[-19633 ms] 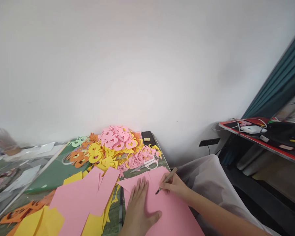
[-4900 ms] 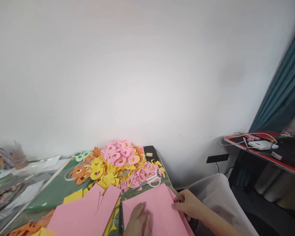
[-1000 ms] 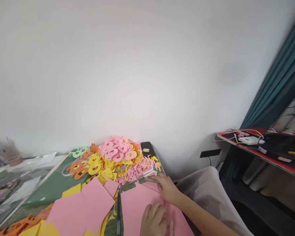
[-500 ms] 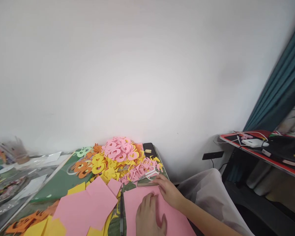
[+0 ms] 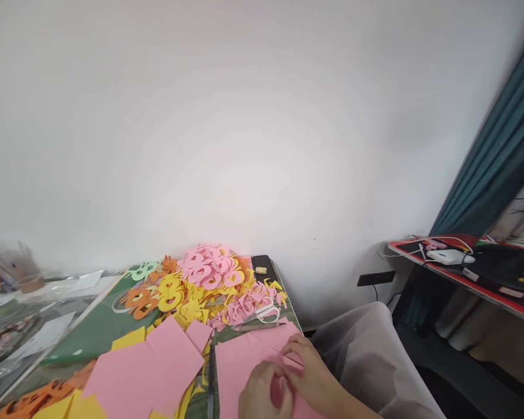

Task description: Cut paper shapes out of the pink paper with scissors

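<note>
My left hand (image 5: 264,393) and right hand (image 5: 309,366) were together, nearly touching, over a pink sheet (image 5: 240,364) at the near edge of my worktable. The sheet was creased, and from my view I could not tell whether either hand had a firm grip on it. A dark strip (image 5: 211,372) stood between it and more pink sheets (image 5: 157,364), which overlapped yellow paper (image 5: 128,337). Just past my right hand lay a pencil (image 5: 262,327), beside white-handled scissors (image 5: 267,311). Beyond them rose a heap of pink, yellow and orange paper cut-outs (image 5: 207,273), next to a black phone (image 5: 261,266). A green cutting mat (image 5: 89,334) showed to the left of the heap. To my right, a white charger (image 5: 445,256) sat on a red-edged shelf (image 5: 463,279).
</note>
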`<state>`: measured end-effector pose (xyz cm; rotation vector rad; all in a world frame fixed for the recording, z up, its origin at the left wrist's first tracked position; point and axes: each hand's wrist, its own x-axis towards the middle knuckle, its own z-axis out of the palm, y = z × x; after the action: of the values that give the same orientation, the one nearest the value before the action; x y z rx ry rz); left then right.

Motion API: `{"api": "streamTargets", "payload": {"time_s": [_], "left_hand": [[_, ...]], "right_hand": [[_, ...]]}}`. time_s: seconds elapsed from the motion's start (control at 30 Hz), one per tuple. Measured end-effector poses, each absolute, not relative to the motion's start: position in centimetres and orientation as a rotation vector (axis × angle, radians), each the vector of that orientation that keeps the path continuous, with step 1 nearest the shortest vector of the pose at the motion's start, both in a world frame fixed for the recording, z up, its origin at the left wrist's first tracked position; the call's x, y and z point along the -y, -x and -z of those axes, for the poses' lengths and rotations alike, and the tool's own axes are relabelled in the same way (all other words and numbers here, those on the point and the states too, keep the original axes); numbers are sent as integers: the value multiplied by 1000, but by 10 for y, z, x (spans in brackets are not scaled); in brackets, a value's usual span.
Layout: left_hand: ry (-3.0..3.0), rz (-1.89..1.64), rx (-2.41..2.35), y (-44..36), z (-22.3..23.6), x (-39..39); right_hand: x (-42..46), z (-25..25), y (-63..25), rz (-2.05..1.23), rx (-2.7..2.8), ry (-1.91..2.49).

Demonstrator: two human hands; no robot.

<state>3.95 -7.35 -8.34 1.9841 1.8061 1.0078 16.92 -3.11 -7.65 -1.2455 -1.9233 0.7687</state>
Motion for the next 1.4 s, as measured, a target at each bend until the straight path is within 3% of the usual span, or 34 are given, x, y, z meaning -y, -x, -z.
{"api": "streamTargets", "payload": {"time_s": [0.23,0.5,0.8,1.0,1.13,1.4], "left_hand": [[-1861,-1480,-1695,-43,77,73],[-1784,-1357,-1503,-46,99,68],[-1320,-1282,-1460,-34,72,69],[-880,-1343,-1324,-19,77,63],[-531,-1314,-989,-19,69,60],[-244,-1118,-510,-14,81,57]], "right_hand": [[17,64,-181,-1314,1332,1322],[12,52,-182,-1392,927,1083],[20,28,-174,-1553,1174,1059],[47,25,-171,-980,1957,1048],[54,35,-168,-720,2347,1028],[53,73,-160,-372,2412,1120]]}}
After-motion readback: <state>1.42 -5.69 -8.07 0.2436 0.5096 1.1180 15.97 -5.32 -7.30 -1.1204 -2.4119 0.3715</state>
